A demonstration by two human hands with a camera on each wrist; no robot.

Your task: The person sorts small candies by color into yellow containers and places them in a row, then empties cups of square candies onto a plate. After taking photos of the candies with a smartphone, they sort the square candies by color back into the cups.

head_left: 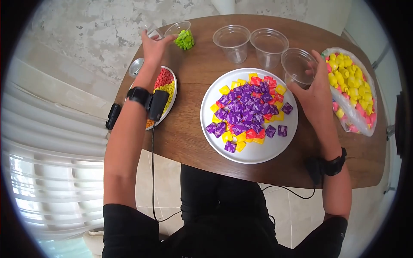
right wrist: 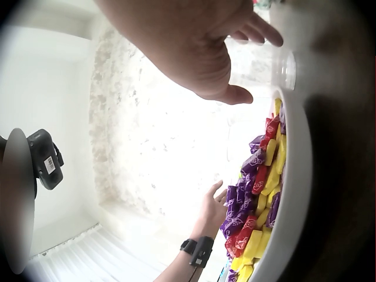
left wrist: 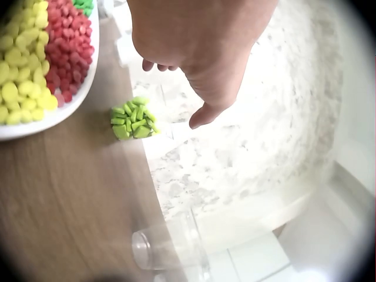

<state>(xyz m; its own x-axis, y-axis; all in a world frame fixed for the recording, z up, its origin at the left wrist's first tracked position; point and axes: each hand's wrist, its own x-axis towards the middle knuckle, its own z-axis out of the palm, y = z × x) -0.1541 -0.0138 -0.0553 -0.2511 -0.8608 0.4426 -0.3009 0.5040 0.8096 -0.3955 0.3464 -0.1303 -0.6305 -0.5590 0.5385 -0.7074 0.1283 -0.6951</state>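
Observation:
In the head view my left hand [head_left: 153, 50] has its thumb and fingers spread, beside a small clear cup [head_left: 152, 30] and a cup of green pieces [head_left: 185, 40]; contact is unclear. The left wrist view shows that hand [left wrist: 200, 53] past the green pieces [left wrist: 134, 120], thumb extended. My right hand [head_left: 313, 92] is round a clear cup [head_left: 297, 64], thumb on the near side, some fingers visible through the plastic. In the right wrist view, this cup [right wrist: 255, 64] lies between the thumb and fingers of the right hand [right wrist: 197, 50].
Two clear cups, one at centre back [head_left: 232, 38] and one beside it [head_left: 269, 43], stand behind a white plate [head_left: 277, 148] of wrapped sweets. A bag [head_left: 352, 90] of yellow and pink pieces lies right; a sorted plate [head_left: 174, 96] and metal can [head_left: 136, 67] are left.

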